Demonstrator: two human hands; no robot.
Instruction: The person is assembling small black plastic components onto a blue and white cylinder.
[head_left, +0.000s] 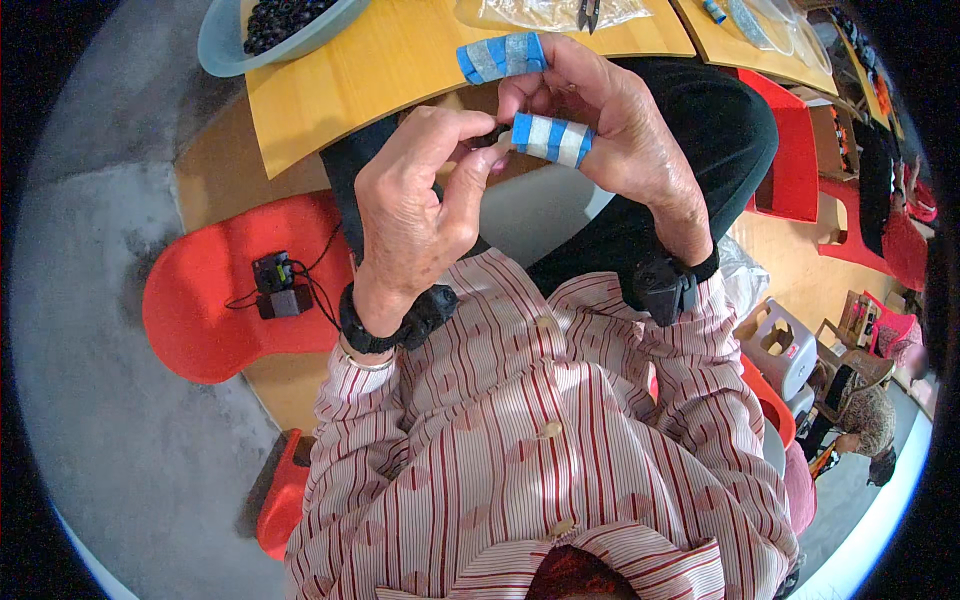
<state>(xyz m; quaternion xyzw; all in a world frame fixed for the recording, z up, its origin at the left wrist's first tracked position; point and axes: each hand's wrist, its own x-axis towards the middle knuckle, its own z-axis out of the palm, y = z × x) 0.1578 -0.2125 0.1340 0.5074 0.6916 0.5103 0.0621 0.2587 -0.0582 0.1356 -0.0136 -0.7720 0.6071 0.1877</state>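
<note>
My left hand (415, 200) is closed, its thumb and index finger pinching a small black piece (490, 137) above my lap, just off the table's near edge. My right hand (635, 135) meets it from the other side, its fingers bent and closed around the same piece. Blue and white tape wraps the right index finger (500, 57) and the right thumb (552, 139). Fingertips cover most of the piece, so its exact kind cannot be made out. Each wrist wears a black strap with a small device.
A yellow wooden table (350, 80) lies ahead. On it stand a pale blue basin (222, 45) of small black pieces (285, 22) and a clear plastic bag (520, 12) with dark-bladed snips (588, 14). A red chair (210, 300) at left holds a black device (283, 285) with cables. Other people sit far right.
</note>
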